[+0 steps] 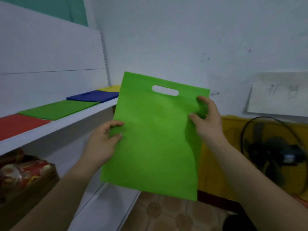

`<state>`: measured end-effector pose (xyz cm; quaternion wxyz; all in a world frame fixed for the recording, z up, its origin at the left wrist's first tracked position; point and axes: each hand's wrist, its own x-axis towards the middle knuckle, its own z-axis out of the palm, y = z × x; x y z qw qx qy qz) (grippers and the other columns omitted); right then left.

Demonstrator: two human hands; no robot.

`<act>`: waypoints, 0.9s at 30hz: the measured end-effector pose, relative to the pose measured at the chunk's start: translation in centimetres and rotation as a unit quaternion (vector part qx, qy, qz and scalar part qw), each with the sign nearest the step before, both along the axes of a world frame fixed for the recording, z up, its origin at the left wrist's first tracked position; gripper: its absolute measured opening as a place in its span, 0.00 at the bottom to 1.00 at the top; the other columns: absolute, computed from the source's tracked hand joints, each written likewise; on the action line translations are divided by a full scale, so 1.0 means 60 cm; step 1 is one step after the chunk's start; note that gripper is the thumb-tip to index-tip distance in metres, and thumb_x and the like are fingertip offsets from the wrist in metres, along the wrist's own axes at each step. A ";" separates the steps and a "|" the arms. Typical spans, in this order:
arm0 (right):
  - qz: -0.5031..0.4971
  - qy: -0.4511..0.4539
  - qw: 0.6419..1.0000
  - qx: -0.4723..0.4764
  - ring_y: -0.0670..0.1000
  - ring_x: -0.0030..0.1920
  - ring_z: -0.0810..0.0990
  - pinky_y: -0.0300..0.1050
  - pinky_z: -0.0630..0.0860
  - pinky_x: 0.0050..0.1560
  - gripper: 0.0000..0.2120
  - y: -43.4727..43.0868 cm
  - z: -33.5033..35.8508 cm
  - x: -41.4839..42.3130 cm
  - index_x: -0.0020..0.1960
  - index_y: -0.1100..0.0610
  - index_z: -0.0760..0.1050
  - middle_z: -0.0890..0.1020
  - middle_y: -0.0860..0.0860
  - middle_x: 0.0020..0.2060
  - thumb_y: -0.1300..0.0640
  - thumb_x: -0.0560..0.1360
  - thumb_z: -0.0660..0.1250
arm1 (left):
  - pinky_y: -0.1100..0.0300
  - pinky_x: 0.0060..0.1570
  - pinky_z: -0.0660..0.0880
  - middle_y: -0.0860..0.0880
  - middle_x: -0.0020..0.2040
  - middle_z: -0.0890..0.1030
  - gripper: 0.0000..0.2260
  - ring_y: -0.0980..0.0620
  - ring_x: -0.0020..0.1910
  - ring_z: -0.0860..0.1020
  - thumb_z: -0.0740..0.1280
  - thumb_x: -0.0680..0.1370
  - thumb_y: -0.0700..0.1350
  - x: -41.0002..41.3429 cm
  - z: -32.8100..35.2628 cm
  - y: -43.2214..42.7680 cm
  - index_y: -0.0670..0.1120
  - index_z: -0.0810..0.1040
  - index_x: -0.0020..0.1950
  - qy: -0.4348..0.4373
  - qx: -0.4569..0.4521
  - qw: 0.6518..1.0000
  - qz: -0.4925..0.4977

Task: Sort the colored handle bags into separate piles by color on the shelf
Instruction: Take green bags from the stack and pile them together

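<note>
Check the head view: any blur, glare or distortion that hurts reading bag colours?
Head view: dim, even light, no glare; wide-angle bend along the shelf edge; the green bag is fairly sharp, darker toward its bottom; the left hand and right hand look slightly soft; the fan and the box near the edges are dark and blurred.

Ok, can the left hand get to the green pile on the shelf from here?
Probably yes. The green pile lies at the open front of the shelf, up and left of the left hand, with nothing between. That hand grips the green bag, though, so the bag would come along.
</note>
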<state>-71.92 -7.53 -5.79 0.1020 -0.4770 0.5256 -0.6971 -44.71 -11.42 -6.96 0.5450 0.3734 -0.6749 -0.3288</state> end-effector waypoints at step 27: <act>-0.096 -0.017 0.995 -0.030 0.51 0.45 0.82 0.52 0.82 0.45 0.24 -0.382 0.011 -0.105 0.61 0.41 0.70 0.79 0.50 0.55 0.67 0.74 0.66 | 0.60 0.45 0.79 0.55 0.52 0.82 0.15 0.56 0.49 0.81 0.66 0.75 0.33 -0.136 -0.021 -0.461 0.55 0.79 0.49 0.088 0.084 0.982 -0.141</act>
